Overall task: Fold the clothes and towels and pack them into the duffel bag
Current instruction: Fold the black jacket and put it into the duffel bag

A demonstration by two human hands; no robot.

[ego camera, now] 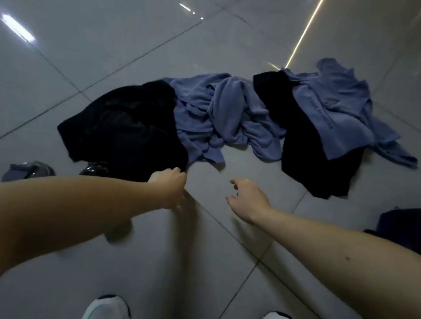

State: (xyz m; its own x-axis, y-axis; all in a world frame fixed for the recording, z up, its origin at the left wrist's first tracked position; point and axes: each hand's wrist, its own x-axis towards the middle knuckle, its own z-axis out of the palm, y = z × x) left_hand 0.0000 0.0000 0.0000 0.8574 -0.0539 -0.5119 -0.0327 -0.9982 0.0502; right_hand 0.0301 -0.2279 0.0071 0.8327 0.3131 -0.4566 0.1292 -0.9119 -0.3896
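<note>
The scene is dimly lit, with a bluish cast. White lamp glare is mirrored on the glossy floor (91, 54) left of and beyond the clothes heap (223, 114); a yellow streak is seen beyond it, rightward. A soft shadow is thrown under the left forearm (78, 206). Tile seams are bent by the lens; the black garment (120, 126) is rendered without detail.

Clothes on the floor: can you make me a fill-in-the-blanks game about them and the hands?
1. The left hand touches the edge of a garment whose colour is ___.
2. The right hand has its fingers spread and holds ___.
3. The blue towel lies crumpled, so it is not yet ___.
4. The shoes at the bottom of the view are coloured ___.

Missing words: black, nothing, folded, white.
</note>
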